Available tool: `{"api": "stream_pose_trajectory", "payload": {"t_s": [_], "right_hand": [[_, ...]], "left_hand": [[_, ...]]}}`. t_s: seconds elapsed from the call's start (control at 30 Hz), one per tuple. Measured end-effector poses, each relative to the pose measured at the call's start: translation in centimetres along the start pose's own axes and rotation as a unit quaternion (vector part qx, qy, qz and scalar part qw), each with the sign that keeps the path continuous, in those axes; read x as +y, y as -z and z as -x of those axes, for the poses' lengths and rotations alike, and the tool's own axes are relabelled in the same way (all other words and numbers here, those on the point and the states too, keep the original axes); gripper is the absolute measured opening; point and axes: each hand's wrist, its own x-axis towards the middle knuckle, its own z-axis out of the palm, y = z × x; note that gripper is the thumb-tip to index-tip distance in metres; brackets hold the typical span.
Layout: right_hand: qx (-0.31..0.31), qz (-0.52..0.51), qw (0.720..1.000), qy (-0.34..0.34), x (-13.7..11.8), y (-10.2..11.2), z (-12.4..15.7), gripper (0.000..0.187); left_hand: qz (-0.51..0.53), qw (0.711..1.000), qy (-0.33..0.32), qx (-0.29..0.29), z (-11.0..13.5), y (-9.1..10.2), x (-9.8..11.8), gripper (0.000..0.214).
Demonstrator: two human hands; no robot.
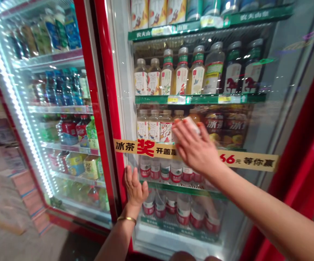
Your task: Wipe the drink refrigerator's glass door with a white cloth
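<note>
A glass cooler door [276,119] with a red frame stands before me, a tan banner strip [257,162] running across it. My right hand [196,143] lies over the middle of the glass and the banner, pressing a folded white cloth or tissue [191,124], of which only an edge shows past the fingers. Lower down on the left, my left hand [135,186] rests with fingers stretched against the door's left frame edge. It holds nothing, and a gold bangle [127,218] circles that wrist. Behind the glass, bottled drinks [181,76] stand in rows.
Green-edged shelves [200,99] carry the bottles inside. To the left is a second lit cooler [87,108] with several shelves of drinks. Stacked cartons [32,195] stand on the floor [7,241] at the far left. Another red frame [295,203] borders the right side.
</note>
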Motion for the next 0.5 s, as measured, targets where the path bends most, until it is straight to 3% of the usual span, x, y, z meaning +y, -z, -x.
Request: {"api": "stream_pose_trajectory", "payload": {"t_s": [0.07,0.13,0.2,0.27,0.33,0.37,0.43,0.5], "right_hand": [[0.026,0.044,0.981,-0.186,3.3,1.4,3.6,0.077],[0.065,0.068,0.949,-0.301,2.5,1.3,7.2,0.081],[0.093,0.052,0.944,-0.313,-2.3,-0.1,10.2,0.083],[0.071,0.021,0.966,-0.247,-8.5,-2.3,11.9,0.085],[0.056,0.016,0.979,-0.195,-12.4,-3.9,12.8,0.085],[0.05,0.019,0.981,-0.186,-12.9,-4.2,13.3,0.085],[0.044,0.028,0.975,-0.215,-11.0,-3.8,15.3,0.084],[0.051,0.047,0.945,-0.321,-7.7,-3.0,18.0,0.084]], "left_hand": [[-0.005,1.0,0.008,-0.004,0.1,-0.1,0.0,0.073],[-0.008,1.0,0.013,-0.009,0.1,0.0,0.0,0.071],[-0.007,1.0,0.016,-0.01,0.0,0.2,-0.1,0.07],[-0.004,1.0,0.012,-0.006,-0.3,0.3,-0.1,0.07],[-0.002,1.0,0.0,-0.004,-0.9,0.4,0.0,0.07],[-0.001,1.0,-0.006,-0.003,-1.1,0.4,0.0,0.07],[-0.002,1.0,-0.011,-0.005,-1.6,0.5,0.2,0.069],[-0.006,1.0,-0.009,-0.007,-1.8,0.5,0.4,0.068]]}}
